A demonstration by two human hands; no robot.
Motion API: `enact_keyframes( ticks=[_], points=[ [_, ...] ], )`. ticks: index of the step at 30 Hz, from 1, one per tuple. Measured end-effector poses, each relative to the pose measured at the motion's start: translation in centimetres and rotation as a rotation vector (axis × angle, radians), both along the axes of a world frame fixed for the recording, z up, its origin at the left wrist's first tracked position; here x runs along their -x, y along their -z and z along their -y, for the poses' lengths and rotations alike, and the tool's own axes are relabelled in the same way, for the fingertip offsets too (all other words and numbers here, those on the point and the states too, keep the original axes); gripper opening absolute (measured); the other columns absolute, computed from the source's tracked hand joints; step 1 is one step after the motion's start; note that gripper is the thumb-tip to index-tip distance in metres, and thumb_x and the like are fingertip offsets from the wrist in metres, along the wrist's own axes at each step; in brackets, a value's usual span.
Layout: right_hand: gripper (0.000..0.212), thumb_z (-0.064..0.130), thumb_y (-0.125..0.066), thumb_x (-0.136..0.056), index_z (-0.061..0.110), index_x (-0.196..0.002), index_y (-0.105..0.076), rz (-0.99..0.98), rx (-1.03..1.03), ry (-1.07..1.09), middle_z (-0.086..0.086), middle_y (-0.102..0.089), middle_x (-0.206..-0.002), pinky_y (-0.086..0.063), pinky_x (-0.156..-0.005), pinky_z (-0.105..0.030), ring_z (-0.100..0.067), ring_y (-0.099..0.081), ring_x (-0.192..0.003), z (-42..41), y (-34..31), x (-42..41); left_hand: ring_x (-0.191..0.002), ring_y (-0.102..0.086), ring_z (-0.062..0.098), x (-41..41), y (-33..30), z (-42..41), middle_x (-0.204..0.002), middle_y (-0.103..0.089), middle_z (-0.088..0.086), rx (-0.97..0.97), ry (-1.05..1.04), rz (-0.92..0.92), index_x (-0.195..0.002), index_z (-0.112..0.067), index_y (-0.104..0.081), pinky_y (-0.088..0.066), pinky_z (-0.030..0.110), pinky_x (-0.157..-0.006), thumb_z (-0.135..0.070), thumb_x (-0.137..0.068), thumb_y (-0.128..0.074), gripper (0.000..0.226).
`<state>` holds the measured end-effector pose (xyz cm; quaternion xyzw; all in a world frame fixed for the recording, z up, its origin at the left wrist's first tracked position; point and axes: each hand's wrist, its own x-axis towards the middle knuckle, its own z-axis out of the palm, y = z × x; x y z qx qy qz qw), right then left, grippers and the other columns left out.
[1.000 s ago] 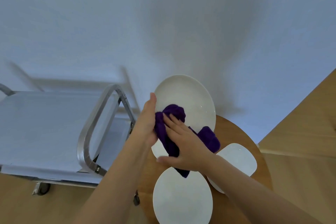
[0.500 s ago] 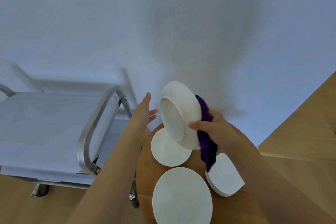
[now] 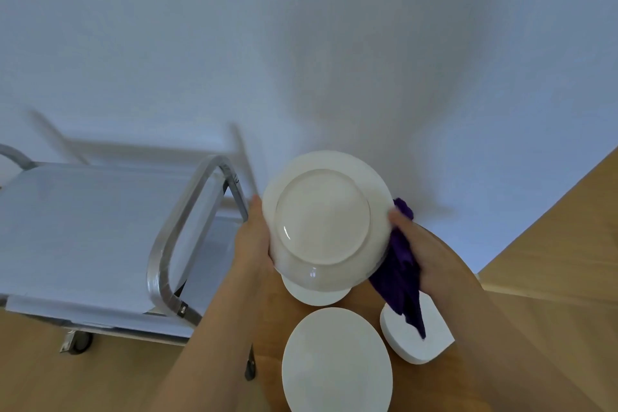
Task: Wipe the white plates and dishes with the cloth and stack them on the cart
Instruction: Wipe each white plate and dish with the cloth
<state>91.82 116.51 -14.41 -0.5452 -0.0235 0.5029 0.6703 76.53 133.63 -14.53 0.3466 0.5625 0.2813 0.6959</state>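
I hold a large white plate upside down above the round wooden table, its underside facing me. My left hand grips its left rim. My right hand holds its right rim together with a purple cloth that hangs down behind the plate. On the table lie a small white plate, partly hidden by the held one, a large white plate nearest me, and a rounded white dish at the right. The cart stands to the left.
The cart has a pale top shelf, a curved metal handle facing the table, and a castor wheel on the wooden floor. A plain white wall rises behind everything. The table edge sits close to the cart's handle.
The plate was wiped on its face, then flipped over by my right hand. My left hand let go during the flip and now grips the left rim again.
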Motion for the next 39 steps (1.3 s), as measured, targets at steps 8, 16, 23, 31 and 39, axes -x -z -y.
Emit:
enact_keyframes(
  ticks=[8, 16, 23, 31, 39],
  points=[
    [0.035, 0.056, -0.041, -0.089, 0.025, -0.090, -0.059, 0.347, -0.031, 0.299, 0.003, -0.068, -0.062, -0.052, -0.060, -0.035, -0.017, -0.066, -0.058, -4.3, -3.4, 1.8, -0.055, -0.039, 0.018, -1.2, -2.4, 0.8, -0.058, -0.040, 0.004, -0.739, 0.161, -0.338, -0.060, -0.013, -0.037, -0.034, 0.031, -0.056, -0.061, -0.090, -0.044, 0.058],
    [0.055, 0.045, -0.023, -0.092, 0.036, -0.146, -0.027, 1.346, 0.232, -0.084, 0.003, -0.002, -0.159, 0.001, -0.114, -0.039, -0.018, 0.002, -0.143, -7.4, -3.9, 7.0, -0.047, -0.040, 0.015, -2.1, -3.3, 3.0, -0.050, -0.042, 0.001, -0.944, 0.182, -0.385, -0.052, -0.015, -0.038, -0.031, 0.029, -0.049, -0.044, -0.102, -0.026, 0.059],
    [0.054, 0.050, -0.033, -0.090, 0.024, -0.137, -0.047, 1.414, 0.085, 0.134, -0.004, -0.037, -0.147, -0.025, -0.108, -0.031, -0.021, -0.033, -0.132, -6.6, -2.7, 3.6, -0.047, -0.036, 0.012, -1.1, -4.1, 3.8, -0.049, -0.035, -0.004, -1.019, 0.229, -0.399, -0.052, -0.019, -0.031, -0.028, 0.028, -0.050, -0.042, -0.101, -0.033, 0.055],
    [0.017, 0.051, -0.043, -0.089, 0.037, -0.084, -0.052, 1.002, 0.025, 0.267, 0.011, -0.059, -0.088, -0.045, -0.073, -0.026, 0.000, -0.055, -0.078, -5.3, -1.2, -0.2, -0.037, -0.038, 0.004, -0.6, -5.0, 3.3, -0.051, -0.041, -0.002, -0.555, -0.023, -0.112, -0.064, -0.014, -0.038, -0.035, 0.016, -0.040, -0.052, -0.097, -0.041, 0.050],
    [0.022, 0.041, -0.061, -0.088, 0.025, -0.102, -0.063, 0.429, -0.192, 0.269, 0.010, -0.070, -0.085, -0.055, -0.068, -0.024, -0.008, -0.067, -0.078, -4.4, 0.5, 1.2, -0.092, -0.065, 0.016, -2.0, -5.8, 4.8, -0.094, -0.068, -0.007, -0.163, -0.203, 0.180, -0.097, -0.027, -0.059, -0.054, 0.040, -0.088, -0.059, -0.095, -0.039, 0.038]
  ],
)
